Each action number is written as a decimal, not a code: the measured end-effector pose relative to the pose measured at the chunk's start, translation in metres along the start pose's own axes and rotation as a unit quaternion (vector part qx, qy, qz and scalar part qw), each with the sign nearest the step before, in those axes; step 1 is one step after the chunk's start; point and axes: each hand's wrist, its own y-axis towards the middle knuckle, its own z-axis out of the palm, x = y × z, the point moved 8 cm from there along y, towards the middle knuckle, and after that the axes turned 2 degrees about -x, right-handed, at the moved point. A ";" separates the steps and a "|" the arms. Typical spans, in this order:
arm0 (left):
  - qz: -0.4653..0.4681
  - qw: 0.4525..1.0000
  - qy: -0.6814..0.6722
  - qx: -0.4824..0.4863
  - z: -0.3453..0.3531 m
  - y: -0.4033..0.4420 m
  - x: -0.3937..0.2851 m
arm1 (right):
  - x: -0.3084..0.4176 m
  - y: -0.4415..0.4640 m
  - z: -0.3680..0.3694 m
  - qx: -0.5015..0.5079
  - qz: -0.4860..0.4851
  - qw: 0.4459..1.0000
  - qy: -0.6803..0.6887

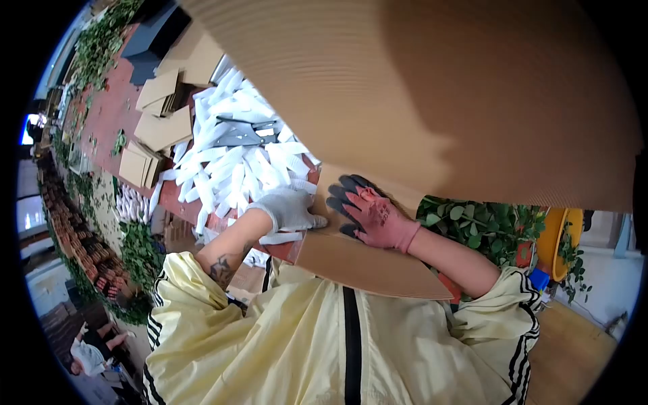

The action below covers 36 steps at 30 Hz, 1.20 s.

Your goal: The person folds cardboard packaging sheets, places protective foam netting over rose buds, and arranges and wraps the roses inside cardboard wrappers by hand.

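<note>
Cardboard (374,268) lies in front of the torso, under the right hand; one large panel (472,101) rises across the top right. Right hand (378,217), red glove with dark fingertips: palm down flat on the cardboard, fingers spread apart. Left hand (287,208), light grey glove: at the cardboard's left edge, thumb out on it; can't tell whether the other fingers grip, partly hidden. White strips (236,172) heaped on red table (108,128) just beside left hand, dark flat pieces (243,133) on top. Small cardboard stacks (162,128) left of heap, dark box (152,44) beyond. Green leaves (466,219) near right forearm, yellow container (550,246) farther right. Another person (91,354) well apart, lower left.
</note>
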 end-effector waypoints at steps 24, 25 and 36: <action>0.073 0.820 -0.006 -0.568 -0.160 -0.095 0.159 | -0.007 0.008 0.028 0.071 0.013 0.995 -0.069; 0.013 0.848 0.125 -0.515 -0.157 -0.095 0.199 | -0.007 0.009 0.028 0.082 0.017 0.994 -0.070; -0.217 0.900 0.217 -0.310 -0.147 -0.079 0.303 | -0.009 0.008 0.029 0.069 0.023 0.995 -0.061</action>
